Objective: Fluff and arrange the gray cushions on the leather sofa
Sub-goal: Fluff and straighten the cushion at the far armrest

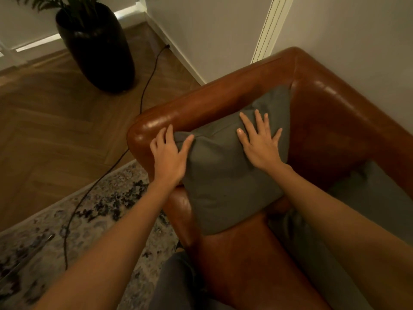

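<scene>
Gray cushion (225,175) in the corner of the leather sofa (330,121), two hands on it.

Two gray cushions are visible: this one leans against the sofa's armrest near the back corner, and a second cushion (377,193) lies on the seat at the right edge. The first one looks plump, with soft creases at its top edge. The left hand (169,155) holds its upper left corner, the thumb on the front and the fingers behind. The right hand (259,142) presses flat on its front, fingers straight and spread.
</scene>
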`<action>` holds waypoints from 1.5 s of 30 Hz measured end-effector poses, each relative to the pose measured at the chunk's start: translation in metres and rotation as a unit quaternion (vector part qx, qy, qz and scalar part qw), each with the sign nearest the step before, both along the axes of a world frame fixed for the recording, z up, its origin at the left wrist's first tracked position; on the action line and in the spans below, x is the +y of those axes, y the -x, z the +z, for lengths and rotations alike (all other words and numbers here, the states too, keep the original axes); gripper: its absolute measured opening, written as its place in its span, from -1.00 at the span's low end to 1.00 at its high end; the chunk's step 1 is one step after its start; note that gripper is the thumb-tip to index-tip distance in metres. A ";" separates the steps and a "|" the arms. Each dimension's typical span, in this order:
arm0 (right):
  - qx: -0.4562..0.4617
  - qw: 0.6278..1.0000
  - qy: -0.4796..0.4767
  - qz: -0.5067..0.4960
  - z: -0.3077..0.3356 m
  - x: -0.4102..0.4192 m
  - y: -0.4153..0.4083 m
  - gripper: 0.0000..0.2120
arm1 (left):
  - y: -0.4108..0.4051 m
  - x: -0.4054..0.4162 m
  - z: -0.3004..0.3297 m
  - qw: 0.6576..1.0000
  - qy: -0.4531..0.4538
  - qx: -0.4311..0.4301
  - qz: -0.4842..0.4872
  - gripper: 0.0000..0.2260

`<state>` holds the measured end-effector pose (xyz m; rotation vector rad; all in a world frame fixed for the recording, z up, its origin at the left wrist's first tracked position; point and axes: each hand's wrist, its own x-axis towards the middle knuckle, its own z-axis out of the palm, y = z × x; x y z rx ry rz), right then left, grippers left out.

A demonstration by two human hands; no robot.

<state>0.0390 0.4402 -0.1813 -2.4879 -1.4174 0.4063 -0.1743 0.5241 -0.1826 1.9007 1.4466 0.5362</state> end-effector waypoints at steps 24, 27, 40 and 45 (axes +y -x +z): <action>0.450 0.773 -0.293 -0.338 0.002 0.027 -0.143 -0.30 | -0.006 0.026 0.006 0.980 -0.190 0.041 0.039 -0.56; 0.501 0.783 -0.233 -0.286 -0.006 0.015 -0.130 -0.26 | -0.018 0.027 -0.005 0.949 -0.255 0.164 -0.087 -0.45; 0.195 0.887 -0.383 -0.170 0.070 0.039 -0.021 -0.62 | 0.083 -0.001 -0.033 0.987 -0.079 0.106 -0.088 -0.43; 0.044 0.954 -0.293 0.044 0.093 0.054 0.063 -0.64 | 0.116 -0.038 -0.056 0.969 0.200 0.069 -0.125 -0.47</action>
